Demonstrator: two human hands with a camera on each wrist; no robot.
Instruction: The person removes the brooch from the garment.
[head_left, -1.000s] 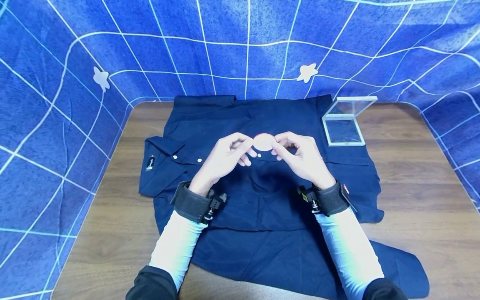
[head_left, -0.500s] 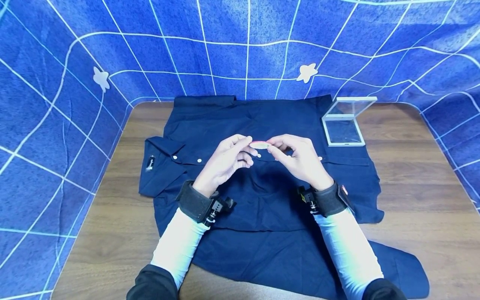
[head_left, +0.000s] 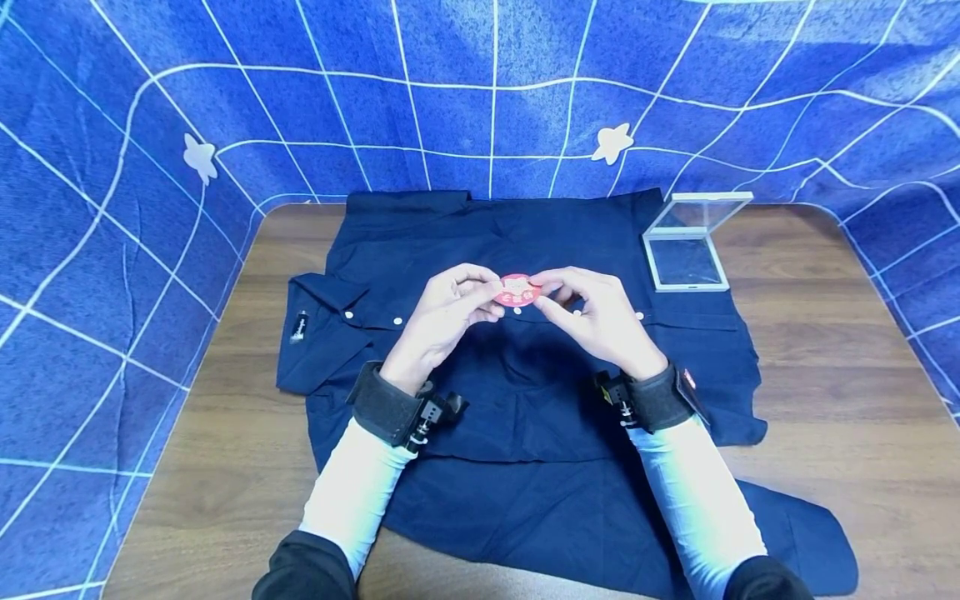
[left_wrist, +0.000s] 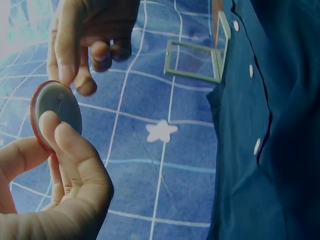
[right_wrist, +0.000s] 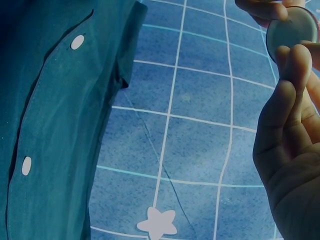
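Note:
A round red button badge (head_left: 517, 290) with white print is held above the shirt, its printed face toward the head camera. My left hand (head_left: 452, 315) pinches its left edge between thumb and fingers. At the opposite edge, my right hand (head_left: 592, 315) pinches it too. The left wrist view shows the grey back of the badge (left_wrist: 59, 107) with a thin pin across it, fingertips touching that back. Below both hands a dark navy shirt (head_left: 480, 400) with white buttons lies flat, collar to the left.
An open clear-windowed case (head_left: 686, 262) with a white frame stands at the back right on the shirt's edge, lid raised. The wooden table (head_left: 225, 467) shows around the shirt. Blue curtain-like cloth (head_left: 450, 117) with white lines and stars surrounds the table's back and sides.
The badge has turned from its pale back, through edge-on, to its red printed face. It shifted slightly left. Both hands keep pinching it.

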